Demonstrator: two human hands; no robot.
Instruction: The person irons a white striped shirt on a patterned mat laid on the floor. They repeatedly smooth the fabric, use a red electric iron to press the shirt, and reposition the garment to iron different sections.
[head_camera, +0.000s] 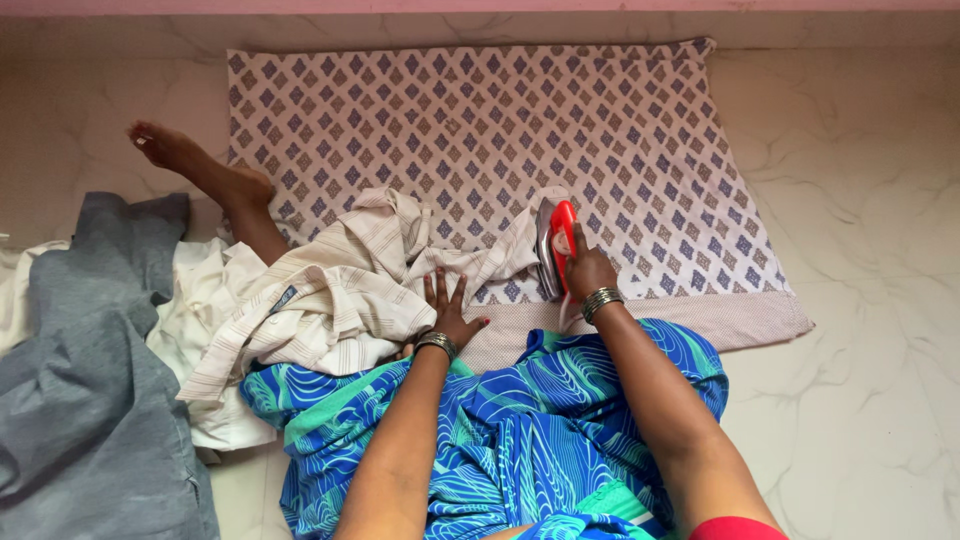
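right hand (587, 270): grip wrapped round red-handled iron (555, 245), shiny soleplate, on cream striped shirt (350, 285) | left hand (450, 310): fingers spread flat, pressing shirt | under: diamond-print cloth (500, 120) on marble floor (870, 300)

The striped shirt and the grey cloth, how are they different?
The striped shirt is cream with thin lines; the grey cloth is plain and dark. The shirt lies crumpled partly on the patterned mat, under the left hand; the grey cloth lies off to the side on the floor, untouched. The iron, held by the right hand, is at the shirt, far from the grey cloth. Both are rumpled.
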